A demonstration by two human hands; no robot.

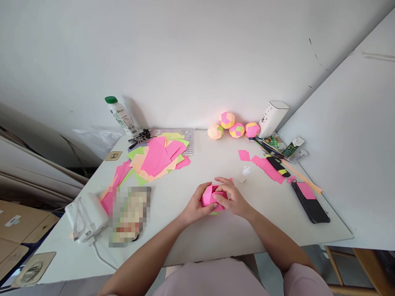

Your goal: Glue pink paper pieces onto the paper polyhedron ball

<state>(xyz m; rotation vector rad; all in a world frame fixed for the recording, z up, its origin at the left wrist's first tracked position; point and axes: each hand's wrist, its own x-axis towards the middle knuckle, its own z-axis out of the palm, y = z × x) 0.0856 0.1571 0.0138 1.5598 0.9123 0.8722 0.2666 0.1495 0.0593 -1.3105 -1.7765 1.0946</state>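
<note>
Near the front middle of the white table, a folded paper ball (pixel 211 196), mostly pink with a little green at its edges, sits between both hands. My left hand (pixel 198 204) cups its left side, with the thumb along the near side. From the right, my right hand (pixel 230 198) closes on the ball, its fingers bent over the top at a pink flap and its thumb pressed on the near face. The ball's underside and far side are hidden by the fingers.
Several finished paper balls (pixel 226 120) stand by the wall, beside a white box (pixel 274 118). Loose coloured paper (pixel 157 158) lies left, near a bottle (pixel 121 117) and a white charger (pixel 88 216). Rightward are pink strips (pixel 268 168), a cutter (pixel 277 165) and a black pouch (pixel 311 205).
</note>
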